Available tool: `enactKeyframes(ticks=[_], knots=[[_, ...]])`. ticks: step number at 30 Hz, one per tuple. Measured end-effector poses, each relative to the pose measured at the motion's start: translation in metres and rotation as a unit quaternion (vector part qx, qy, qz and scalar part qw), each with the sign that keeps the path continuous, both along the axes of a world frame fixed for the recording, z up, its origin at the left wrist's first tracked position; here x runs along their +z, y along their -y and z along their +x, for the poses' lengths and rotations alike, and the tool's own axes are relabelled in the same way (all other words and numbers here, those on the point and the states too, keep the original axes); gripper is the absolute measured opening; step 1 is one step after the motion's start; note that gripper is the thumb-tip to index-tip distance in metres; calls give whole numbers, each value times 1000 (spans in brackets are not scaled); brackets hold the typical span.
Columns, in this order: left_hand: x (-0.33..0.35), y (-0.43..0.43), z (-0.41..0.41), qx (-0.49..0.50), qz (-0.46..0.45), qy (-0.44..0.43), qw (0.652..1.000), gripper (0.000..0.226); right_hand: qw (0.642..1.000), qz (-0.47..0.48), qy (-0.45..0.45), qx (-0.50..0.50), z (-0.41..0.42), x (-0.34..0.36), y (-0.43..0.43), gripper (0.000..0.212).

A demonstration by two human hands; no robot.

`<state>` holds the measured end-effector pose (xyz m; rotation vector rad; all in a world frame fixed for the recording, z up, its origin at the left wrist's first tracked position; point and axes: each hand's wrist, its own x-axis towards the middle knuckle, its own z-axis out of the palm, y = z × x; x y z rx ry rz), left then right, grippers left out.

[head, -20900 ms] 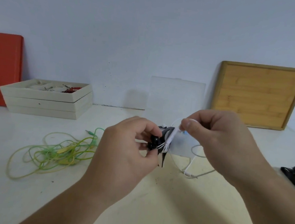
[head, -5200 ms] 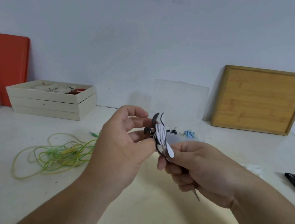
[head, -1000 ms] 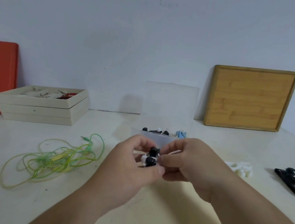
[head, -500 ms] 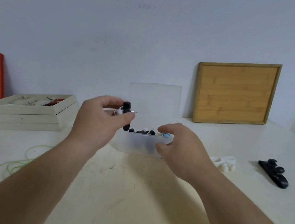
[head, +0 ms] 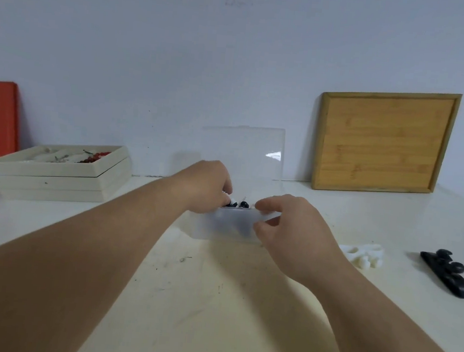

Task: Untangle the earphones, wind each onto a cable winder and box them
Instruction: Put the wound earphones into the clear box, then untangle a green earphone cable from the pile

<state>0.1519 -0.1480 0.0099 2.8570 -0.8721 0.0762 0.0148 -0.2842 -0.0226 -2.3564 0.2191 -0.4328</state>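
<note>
I see the wound earphone [head: 233,203], a black-and-white bundle, just inside the rim of the clear box [head: 229,227]. The left hand [head: 204,184] curls its fingers down over it, but I cannot tell whether they grip it. The right hand [head: 290,228] pinches the box's front wall. I judge this one is nearly boxed. A white winder [head: 364,253] and a black winder [head: 444,271] lie bare to the right, so more winding likely remains. I can read no labels or writing.

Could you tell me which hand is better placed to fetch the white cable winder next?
Probably the right hand: it holds the clear box near the white cable winder, while the left hand reaches into the box.
</note>
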Motion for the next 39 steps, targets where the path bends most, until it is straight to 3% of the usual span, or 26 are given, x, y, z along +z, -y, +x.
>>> enactKeyframes(ticks=[4, 6, 7, 9, 12, 15, 18, 20, 22, 24, 26, 28, 31, 34, 37, 39], knots=[[1, -8, -2, 7, 20, -22, 1000, 50, 1000, 9, 11, -1, 6, -8, 2, 41], [-2, -17, -4, 6, -75, -73, 995, 52, 1000, 7, 20, 2, 7, -11, 3, 40], [-3, -24, -7, 9, -149, -84, 985, 48, 1000, 2, 24, 6, 8, -11, 3, 40], [-6, -42, -11, 44, -285, -27, 957, 34, 1000, -12, 25, 13, 8, -12, 2, 40], [-11, -77, -24, 143, -340, 63, 927, 13, 999, -37, 28, 11, 7, -13, 2, 40], [-23, -113, -46, 224, -252, 3, 941, 16, 999, -28, 33, 3, 5, -12, -4, 41], [-30, -129, -66, 216, -76, -63, 971, 31, 999, -21, 41, 13, 2, -9, -14, 40], [-28, -128, -73, 206, -5, -61, 977, 39, 997, -15, 69, 34, 0, -7, -21, 36], [-25, -127, -73, 203, 9, -27, 979, 30, 994, -9, 91, 53, -4, -5, -28, 30], [-24, -128, -73, 186, -41, -2, 982, 18, 994, 2, 88, 63, -8, -6, -35, 25], [-20, -126, -76, 146, -147, -25, 978, 15, 993, 11, 75, 94, -11, -7, -43, 25], [-14, -117, -88, 74, -243, -72, 965, 11, 986, 33, 44, 159, -17, -5, -51, 40], [-14, -98, -103, -14, -310, -101, 945, 6, 966, 68, 2, 251, -22, -2, -62, 57], [-22, -89, -102, 8, -355, -81, 931, 10, 981, 93, 20, 172, -18, -2, -60, 42], [-25, -92, -91, 57, -413, -73, 906, 18, 988, 121, 32, 89, -16, 4, -53, 12], [-25, -97, -84, 95, -433, -71, 893, 28, 987, 145, 51, 54, -15, 10, -47, 16]])
